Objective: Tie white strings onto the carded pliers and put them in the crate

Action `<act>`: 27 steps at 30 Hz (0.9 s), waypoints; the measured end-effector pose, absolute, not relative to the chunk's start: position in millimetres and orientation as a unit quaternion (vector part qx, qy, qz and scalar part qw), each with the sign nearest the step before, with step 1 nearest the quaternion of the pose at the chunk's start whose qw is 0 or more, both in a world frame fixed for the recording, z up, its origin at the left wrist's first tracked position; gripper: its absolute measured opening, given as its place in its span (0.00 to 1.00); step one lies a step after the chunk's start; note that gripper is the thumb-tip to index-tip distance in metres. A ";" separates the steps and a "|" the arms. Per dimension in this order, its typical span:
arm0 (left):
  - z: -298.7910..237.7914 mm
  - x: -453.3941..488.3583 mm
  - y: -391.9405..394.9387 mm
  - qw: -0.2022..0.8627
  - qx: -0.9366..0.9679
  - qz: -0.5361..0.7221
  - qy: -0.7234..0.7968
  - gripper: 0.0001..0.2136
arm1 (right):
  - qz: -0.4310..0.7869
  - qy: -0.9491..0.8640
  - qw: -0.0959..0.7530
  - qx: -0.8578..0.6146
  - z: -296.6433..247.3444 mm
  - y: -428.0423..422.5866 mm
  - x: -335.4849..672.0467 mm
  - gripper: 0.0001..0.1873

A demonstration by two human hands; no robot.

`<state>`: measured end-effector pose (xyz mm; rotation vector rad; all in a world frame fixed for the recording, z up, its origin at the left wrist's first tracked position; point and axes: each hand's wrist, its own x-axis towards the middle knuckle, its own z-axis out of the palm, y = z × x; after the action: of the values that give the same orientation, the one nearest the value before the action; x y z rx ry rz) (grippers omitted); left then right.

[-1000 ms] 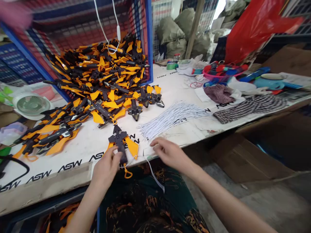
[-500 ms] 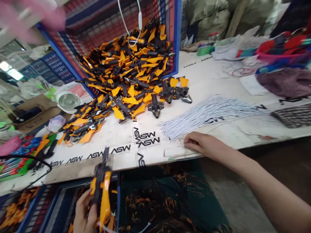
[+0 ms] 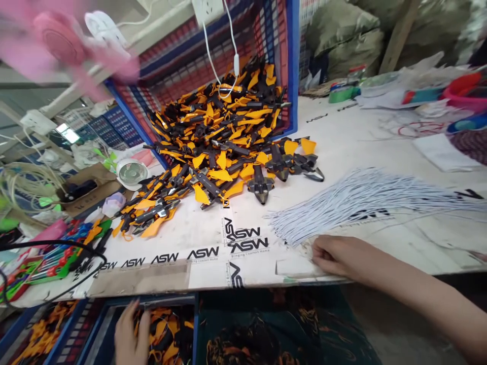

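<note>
- Currently, far left of the left hand [image 3: 129, 334], coloured clutter [image 3: 57, 258] and a black cable [image 3: 76, 274] are seen at the table [image 3: 171, 238] edge. A small white fan [image 3: 131, 172] is set further back.
- Left hand: held below the table edge, inside the lower crate [image 3: 195, 324]. Fingers are spread flat and relaxed, and nothing is seen clasped.
- Orange-and-black pieces [image 3: 167, 334] lie in that crate just right of the left hand. Whether they are touched cannot be told.
- Ahead of the left hand and up on the table, a pile [image 3: 224, 147] of the same pieces is spilled out of a tipped crate [image 3: 292, 61]. A white cable [image 3: 224, 56] hangs over it.
- Right hand [image 3: 335, 256]: laid on the near table edge, well apart from the left hand, with fingers curled.
- White cords [image 3: 365, 200] are fanned out ahead and to the right of the right hand, their near ends at its fingertips. Whether a cord is pinched cannot be told, as the fingertips are hidden by the hand itself.
- Progress, as a judgement: a modest batch of pieces is already collected in the lower crate beside the left hand. The large pile ahead of both hands and a thick bundle of cords are not yet worked through. The bulk of the work is judged to be left.
</note>
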<state>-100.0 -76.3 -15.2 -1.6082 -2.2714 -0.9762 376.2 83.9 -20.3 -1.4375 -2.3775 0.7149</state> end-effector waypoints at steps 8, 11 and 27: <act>72.3 58.8 183.4 -0.045 -0.639 -0.271 -0.719 0.27 | 0.279 -0.767 0.277 -0.507 -27.0 46.9 366.6 0.08; 77.7 78.2 230.4 -0.106 -0.579 -0.289 -0.755 0.31 | 0.326 -0.725 0.297 -0.529 -36.1 22.8 383.7 0.16; 27.4 51.2 86.9 -0.621 -0.304 -0.531 -0.490 0.15 | 0.530 -0.592 0.365 -0.485 -30.5 10.5 344.5 0.22</act>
<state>51.2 86.9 27.4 -1.7367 -2.8038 -3.0342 344.5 10.5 -30.5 -1.2478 -1.5222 1.3633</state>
